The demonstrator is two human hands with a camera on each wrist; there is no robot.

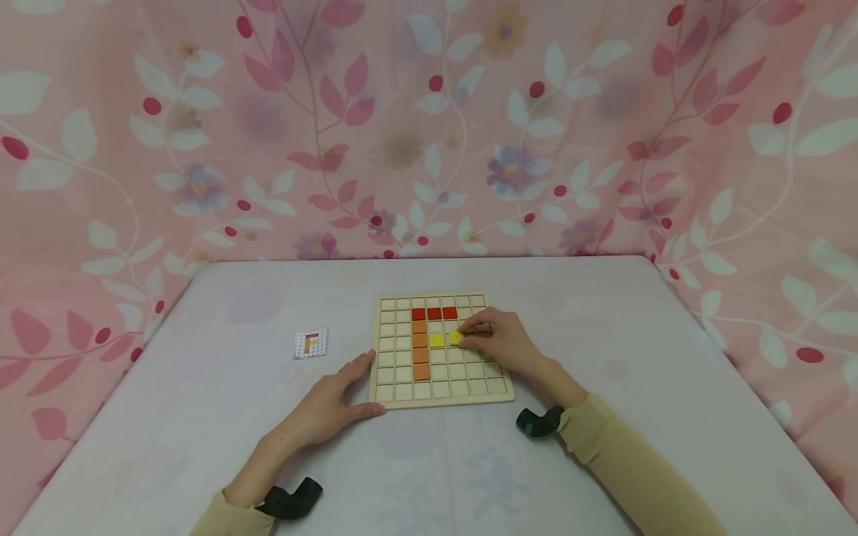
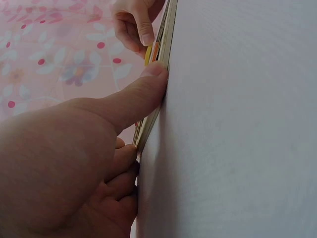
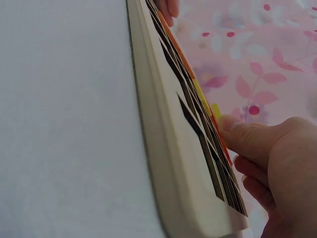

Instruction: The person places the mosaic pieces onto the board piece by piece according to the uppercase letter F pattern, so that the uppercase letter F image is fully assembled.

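Note:
A wooden grid board [image 1: 439, 391] lies on the table, holding a row of red tiles [image 1: 434, 313], a column of orange tiles [image 1: 420, 348] and one yellow tile [image 1: 436, 340]. Over the cells just right of that tile, my right hand [image 1: 503, 342] pinches another yellow tile [image 1: 456, 339] between thumb and fingers. In the right wrist view this pinched tile [image 3: 216, 110] stands slightly off the board surface. My left hand [image 1: 325, 406] rests at the board's front left corner, its thumb [image 2: 143, 91] touching the front edge and its fingers extended along the left side.
A small paper card [image 1: 310, 343] with a coloured grid pattern lies left of the board. Both wrists wear black camera mounts. The white-covered table [image 1: 590, 298] meets a pink floral curtain [image 1: 429, 134] at its back and sides.

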